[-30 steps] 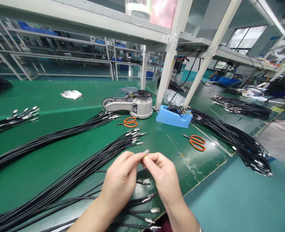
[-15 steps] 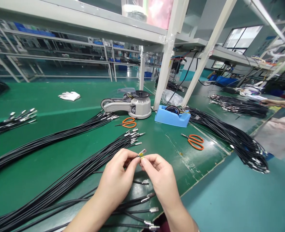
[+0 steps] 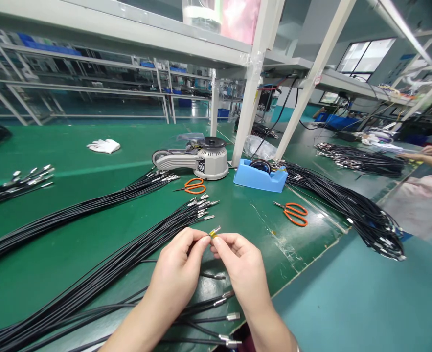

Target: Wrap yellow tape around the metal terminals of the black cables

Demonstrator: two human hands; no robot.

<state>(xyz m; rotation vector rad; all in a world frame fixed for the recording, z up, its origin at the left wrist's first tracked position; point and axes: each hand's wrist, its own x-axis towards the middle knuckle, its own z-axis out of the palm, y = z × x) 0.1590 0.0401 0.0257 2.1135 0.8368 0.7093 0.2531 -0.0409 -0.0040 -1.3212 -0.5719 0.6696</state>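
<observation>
My left hand [image 3: 181,264] pinches the end of a black cable between thumb and forefinger, just behind its metal connector [image 3: 216,229]. Around the base of that connector shows a bit of yellow tape [image 3: 213,234]. My right hand [image 3: 243,264] presses thumb and forefinger together on the tape, its other fingers curled beneath. The fingers hide part of the cable. Beyond my hands lies a bundle of black cables [image 3: 127,254] with metal connectors, and more loose cable ends [image 3: 233,317] lie under my wrists.
Orange-handled scissors [image 3: 294,214] lie to the right, another pair of scissors [image 3: 194,186] farther back. A blue tape dispenser [image 3: 260,180] stands beside a grey round tape machine [image 3: 212,164]. A white glove [image 3: 103,145], more cables [image 3: 333,200] and a co-worker's hands [image 3: 426,155] are farther off.
The connector has turned slightly between my fingers, now showing its narrower side. Both hands stay nearly in place. At the far right, the co-worker's hands have moved.
</observation>
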